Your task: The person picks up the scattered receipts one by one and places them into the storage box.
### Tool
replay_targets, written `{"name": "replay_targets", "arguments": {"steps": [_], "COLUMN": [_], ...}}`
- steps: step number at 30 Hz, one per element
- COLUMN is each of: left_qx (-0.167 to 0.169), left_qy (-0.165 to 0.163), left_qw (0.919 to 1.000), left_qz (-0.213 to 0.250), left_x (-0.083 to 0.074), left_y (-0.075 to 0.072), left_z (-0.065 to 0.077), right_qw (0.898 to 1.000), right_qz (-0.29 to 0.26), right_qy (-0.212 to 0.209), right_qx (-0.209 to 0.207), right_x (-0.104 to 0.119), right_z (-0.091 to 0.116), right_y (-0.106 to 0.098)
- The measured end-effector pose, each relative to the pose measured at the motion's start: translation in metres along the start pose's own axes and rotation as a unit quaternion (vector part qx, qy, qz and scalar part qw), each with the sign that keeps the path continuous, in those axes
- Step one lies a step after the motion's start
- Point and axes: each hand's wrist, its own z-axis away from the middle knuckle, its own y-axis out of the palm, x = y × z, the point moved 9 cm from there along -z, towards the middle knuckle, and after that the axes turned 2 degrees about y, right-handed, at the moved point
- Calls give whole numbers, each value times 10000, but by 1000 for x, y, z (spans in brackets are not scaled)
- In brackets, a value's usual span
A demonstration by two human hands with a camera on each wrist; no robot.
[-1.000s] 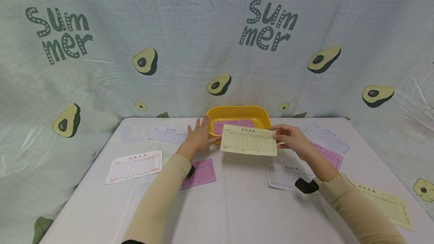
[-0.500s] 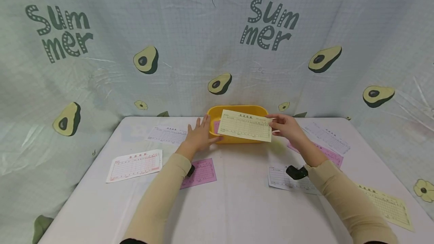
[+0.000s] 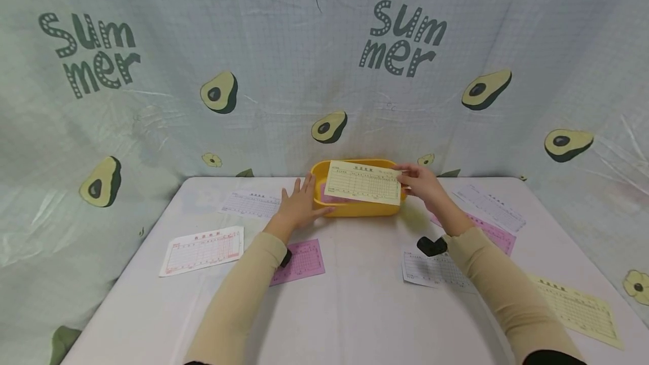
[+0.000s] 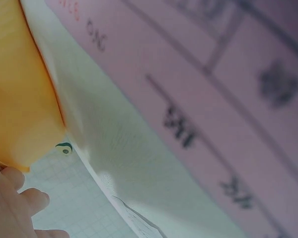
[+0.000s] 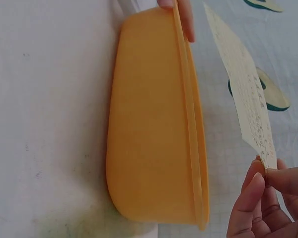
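Observation:
A pale yellow receipt slip is pinched at its right end by my right hand, between thumb and fingertips. In the right wrist view the slip hangs tilted above the rim of a yellow plastic basin. My left hand lies at the left end of the basin, fingers spread and touching the rim, thumb along the front. Inside the basin a pink receipt slip shows in part; the yellow one covers the rest.
Left on the white table are a red-printed slip, a blue-printed slip and a pink slip near my left wrist. To the right lie white, pink, pale and yellow slips. A patterned curtain stands behind.
My right hand has carried the yellow slip up and a little left, from in front of the basin to over it. My left hand has stayed at the basin's left end.

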Motion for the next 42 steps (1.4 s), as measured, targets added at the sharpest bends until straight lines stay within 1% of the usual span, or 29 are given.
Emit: {"name": "replay_targets", "arguments": {"steps": [6, 11, 16, 21, 27, 31, 33, 35, 42], "left_qx": [0, -9, -5, 9, -48, -33, -27, -41, -85], "left_qy": [0, -6, -40, -3, 25, 22, 30, 41, 92], "left_qw": [10000, 10000, 10000, 10000, 9999, 9999, 10000, 9999, 9998], "left_qz": [90, 27, -18, 47, 130, 103, 85, 82, 132], "left_x": [0, 0, 3, 3, 3, 4, 4, 4, 3], "left_y": [1, 1, 2, 3, 4, 5, 5, 5, 2], "left_z": [1, -1, -2, -3, -4, -5, -5, -5, -4], "right_qw": [9998, 9995, 9995, 9992, 9973, 9947, 9938, 9927, 9862], "right_qz": [119, 152, 150, 196, 514, 852, 960, 1055, 1482], "right_qy": [155, 229, 169, 68, -140, -258, -249, -268, -526], "right_qx": [-28, -175, -240, -352, -501, -514, -500, -515, -513], "right_x": [0, -1, -1, 1, 5, 6, 6, 7, 12], "right_z": [-10, -20, -29, -35, -44, -48, -49, -50, -51], "right_y": [4, 6, 12, 18, 22, 26, 29, 31, 37]}}
